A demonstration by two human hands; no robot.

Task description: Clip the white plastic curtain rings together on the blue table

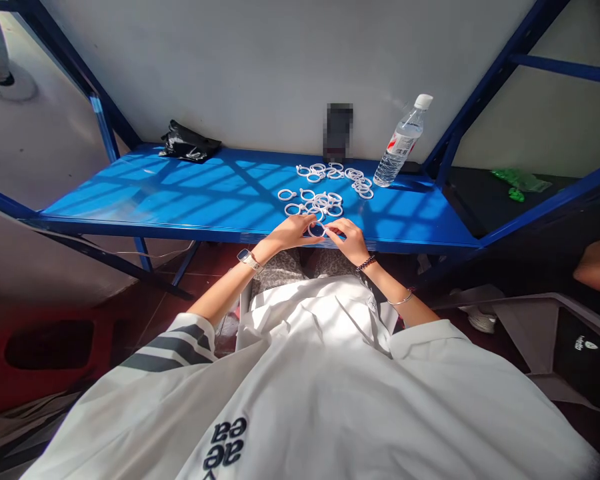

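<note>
At the front edge of the blue shelf [180, 193], my left hand [291, 233] and my right hand [347, 239] meet on one white plastic ring [316, 230], fingertips pinching it from both sides. Just beyond them lies a heap of several white rings [319, 201]. A second scatter of white rings [336, 173] sits farther back near the wall. My left wrist wears a watch, my right wrist a bead bracelet and a thin bangle.
A clear water bottle [401, 143] leans at the back right of the shelf. A crumpled black bag [187, 143] lies at the back left. Blue rack posts [453, 143] frame both sides. Green items [517, 181] rest on the dark surface to the right.
</note>
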